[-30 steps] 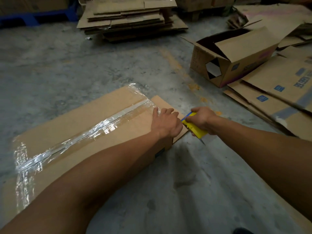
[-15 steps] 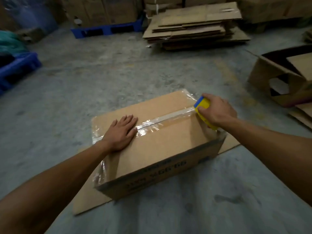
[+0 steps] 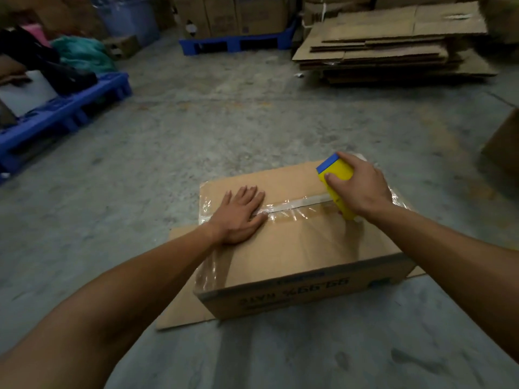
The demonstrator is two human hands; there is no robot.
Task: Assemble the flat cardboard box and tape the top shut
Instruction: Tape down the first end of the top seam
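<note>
The cardboard box (image 3: 303, 248) stands assembled on a flat sheet of cardboard (image 3: 179, 299) on the concrete floor (image 3: 196, 130), its 2 top flaps folded shut and meeting along a centre seam. A strip of clear tape (image 3: 295, 204) runs along that seam, and more glossy film shows wrapped over the left end and at the far right corner. The left hand (image 3: 238, 214) lies flat with fingers spread, palm pressing the tape down near the left end of the lid. The right hand (image 3: 358, 189) is wrapped around a yellow tape dispenser with a blue cap (image 3: 335, 178), fingers curled tight on its body, the tool tilted and its lower end resting at the right end of the seam. Judging by this, the job looks nearly finished: the box is formed, the lid is closed, and 1 run of tape already spans the seam. What seems left is cutting or tearing the tape free at the right edge and smoothing it down the side (whether the strip is already severed cannot be told, since the hand and tool hide that spot). Stacked flat cartons (image 3: 393, 46) and blue pallets (image 3: 64, 113) sit well apart in the background.
</note>
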